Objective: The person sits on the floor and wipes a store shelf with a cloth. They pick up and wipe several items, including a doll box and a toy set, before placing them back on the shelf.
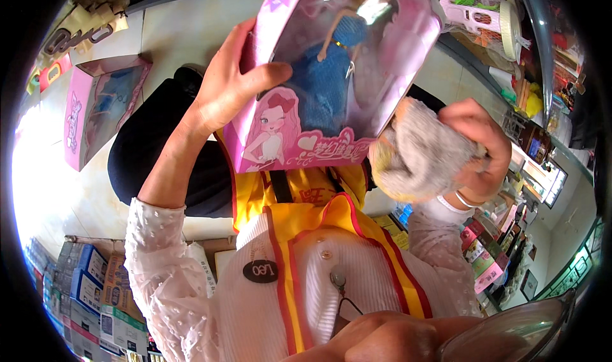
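Observation:
A pink doll box with a clear window is held up in front of me, tilted. Inside it stands a doll in a blue dress. My left hand grips the box's left side, its thumb lying over the front. In my right hand is a bunched grey cloth with a yellowish patch. The cloth is against or very close to the box's lower right edge; I cannot tell if it touches. The box's top runs out of view.
On the pale tiled floor at the left stands another pink doll box. Packed shelves with toys and a white and pink plastic toy line the right. Stacked cartons fill the lower left. I wear a yellow apron with red edging.

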Demonstrator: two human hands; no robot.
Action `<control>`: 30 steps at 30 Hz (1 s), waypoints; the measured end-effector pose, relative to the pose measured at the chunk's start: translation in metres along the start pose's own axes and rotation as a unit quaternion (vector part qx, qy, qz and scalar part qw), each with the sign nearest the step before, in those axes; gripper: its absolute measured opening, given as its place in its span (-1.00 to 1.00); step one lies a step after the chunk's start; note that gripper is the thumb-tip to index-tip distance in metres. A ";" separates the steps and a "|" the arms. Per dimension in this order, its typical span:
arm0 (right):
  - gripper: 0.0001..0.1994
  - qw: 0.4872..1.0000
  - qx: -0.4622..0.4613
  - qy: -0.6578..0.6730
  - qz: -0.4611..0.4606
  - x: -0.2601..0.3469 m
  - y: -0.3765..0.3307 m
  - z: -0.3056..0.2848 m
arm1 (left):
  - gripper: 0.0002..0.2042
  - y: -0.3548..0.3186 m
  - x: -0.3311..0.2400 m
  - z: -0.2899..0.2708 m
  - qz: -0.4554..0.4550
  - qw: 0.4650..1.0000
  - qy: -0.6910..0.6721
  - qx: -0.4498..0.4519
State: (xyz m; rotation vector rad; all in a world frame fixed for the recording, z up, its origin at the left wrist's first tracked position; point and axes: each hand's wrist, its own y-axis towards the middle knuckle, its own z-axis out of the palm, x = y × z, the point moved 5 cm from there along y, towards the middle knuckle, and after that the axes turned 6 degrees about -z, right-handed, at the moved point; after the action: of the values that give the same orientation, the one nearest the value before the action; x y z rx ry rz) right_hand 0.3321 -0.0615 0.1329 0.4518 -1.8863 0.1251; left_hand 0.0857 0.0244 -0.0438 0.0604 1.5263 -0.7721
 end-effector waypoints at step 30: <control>-0.69 0.845 -0.460 -0.267 0.045 -0.037 -0.043 0.023 | -0.63 -0.002 0.018 -0.027 -0.043 0.883 -0.463 -0.061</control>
State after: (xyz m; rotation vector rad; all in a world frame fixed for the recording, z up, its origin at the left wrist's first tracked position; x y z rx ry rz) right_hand 0.3386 -0.0989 0.0845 -0.3094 -2.2328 -0.9066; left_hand 0.0587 0.0293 -0.0618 -0.4241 0.6524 -0.6252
